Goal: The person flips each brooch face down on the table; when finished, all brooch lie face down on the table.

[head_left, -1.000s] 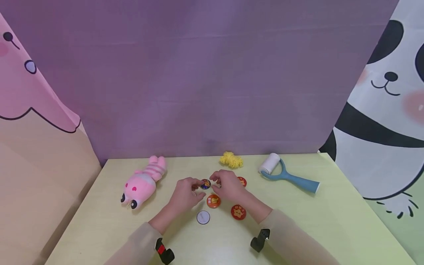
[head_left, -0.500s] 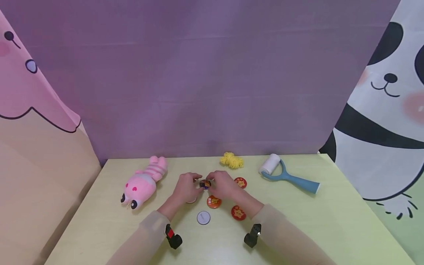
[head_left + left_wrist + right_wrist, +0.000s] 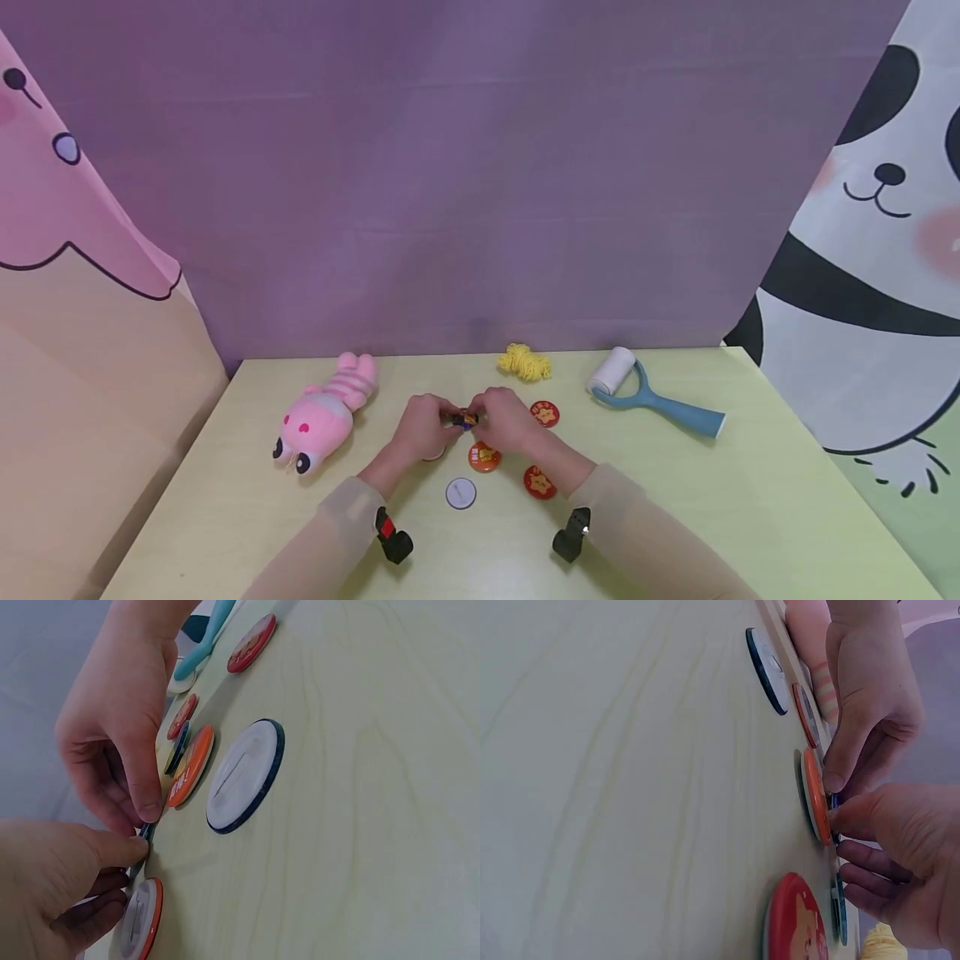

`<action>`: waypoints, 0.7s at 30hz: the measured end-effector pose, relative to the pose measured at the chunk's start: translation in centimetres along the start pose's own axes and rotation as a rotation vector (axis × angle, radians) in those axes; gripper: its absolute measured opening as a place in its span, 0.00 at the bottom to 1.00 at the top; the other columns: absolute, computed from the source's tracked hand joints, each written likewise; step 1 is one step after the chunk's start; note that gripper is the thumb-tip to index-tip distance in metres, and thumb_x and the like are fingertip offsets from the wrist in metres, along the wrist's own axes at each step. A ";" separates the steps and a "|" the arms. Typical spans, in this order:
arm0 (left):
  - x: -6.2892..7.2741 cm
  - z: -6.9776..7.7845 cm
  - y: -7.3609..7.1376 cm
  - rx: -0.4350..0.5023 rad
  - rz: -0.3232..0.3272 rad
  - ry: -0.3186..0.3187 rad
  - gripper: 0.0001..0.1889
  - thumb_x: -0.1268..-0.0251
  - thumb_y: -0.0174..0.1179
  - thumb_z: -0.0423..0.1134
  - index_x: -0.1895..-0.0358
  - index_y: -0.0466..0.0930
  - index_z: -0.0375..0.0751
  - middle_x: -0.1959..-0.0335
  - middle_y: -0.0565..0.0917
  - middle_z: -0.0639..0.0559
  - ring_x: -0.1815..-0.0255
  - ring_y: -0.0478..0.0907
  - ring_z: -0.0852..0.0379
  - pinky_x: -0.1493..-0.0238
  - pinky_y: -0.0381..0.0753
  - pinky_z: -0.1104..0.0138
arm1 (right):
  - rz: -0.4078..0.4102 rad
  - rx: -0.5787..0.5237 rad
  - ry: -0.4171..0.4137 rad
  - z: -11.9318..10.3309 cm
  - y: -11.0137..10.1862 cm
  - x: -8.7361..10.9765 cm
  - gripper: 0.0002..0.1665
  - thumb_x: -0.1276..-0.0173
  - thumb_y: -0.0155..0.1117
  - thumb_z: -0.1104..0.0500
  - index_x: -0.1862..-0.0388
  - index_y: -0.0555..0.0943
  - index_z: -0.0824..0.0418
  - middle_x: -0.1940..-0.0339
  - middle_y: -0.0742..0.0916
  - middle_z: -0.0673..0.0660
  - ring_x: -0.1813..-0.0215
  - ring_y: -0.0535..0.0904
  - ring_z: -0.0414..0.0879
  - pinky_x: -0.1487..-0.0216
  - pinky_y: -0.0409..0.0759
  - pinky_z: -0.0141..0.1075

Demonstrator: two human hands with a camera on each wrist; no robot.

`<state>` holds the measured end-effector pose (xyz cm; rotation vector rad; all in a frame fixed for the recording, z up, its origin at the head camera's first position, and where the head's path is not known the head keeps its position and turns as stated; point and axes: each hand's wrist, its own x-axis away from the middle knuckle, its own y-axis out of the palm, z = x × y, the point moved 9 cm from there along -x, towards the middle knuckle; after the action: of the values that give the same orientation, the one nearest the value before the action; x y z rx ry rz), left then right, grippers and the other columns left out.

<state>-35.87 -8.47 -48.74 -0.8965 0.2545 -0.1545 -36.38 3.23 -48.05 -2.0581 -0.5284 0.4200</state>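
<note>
Both hands meet over a small dark blue pin badge [image 3: 465, 419] near the middle of the table. My left hand [image 3: 422, 427] pinches its left edge between thumb and fingers. On the opposite edge, the thumb and fingers of my right hand [image 3: 506, 420] pinch it too. The badge looks tilted, and fingertips cover much of it. Just in front lies an orange badge [image 3: 484, 457]. A badge with its white back up [image 3: 461, 493] shows its pin in the left wrist view. Another upturned badge [image 3: 142, 919], with a red rim, lies beside my left hand.
Two red badges [image 3: 544, 414] [image 3: 541, 482] lie to the right. A pink plush toy [image 3: 326, 414] is at the left. Yellow yarn [image 3: 524, 362] and a blue-handled lint roller [image 3: 652, 401] lie toward the back. A purple cloth [image 3: 480, 183] hangs behind the table.
Both hands have drawn closer around the dark blue badge, and the fingers now pinch it from both sides. It has tilted from nearly flat. The other things have stayed in place.
</note>
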 end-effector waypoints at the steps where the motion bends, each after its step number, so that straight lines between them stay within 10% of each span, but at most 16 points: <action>1: 0.1 0.0 0.0 0.003 -0.001 -0.002 0.10 0.38 0.77 0.34 0.54 0.94 0.38 0.61 0.94 0.48 0.63 0.83 0.57 0.58 0.85 0.63 | 0.003 0.002 0.000 0.1 0.0 0.0 0.11 0.33 0.75 0.65 0.53 0.90 0.64 0.56 0.92 0.59 0.48 0.86 0.55 0.35 0.83 0.52; 21: 0.2 0.8 -3.0 0.180 0.192 0.073 0.08 0.33 0.73 0.34 0.53 0.93 0.36 0.59 0.94 0.44 0.59 0.94 0.48 0.53 0.93 0.58 | 0.207 -0.110 -0.035 0.7 -2.5 0.9 0.03 0.27 0.72 0.62 0.57 0.91 0.56 0.60 0.94 0.51 0.55 0.92 0.46 0.47 0.91 0.44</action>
<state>-35.51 -9.77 -45.88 -0.6848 0.3871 -0.0310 -36.48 5.35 -46.32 -2.2244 -0.3669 0.5610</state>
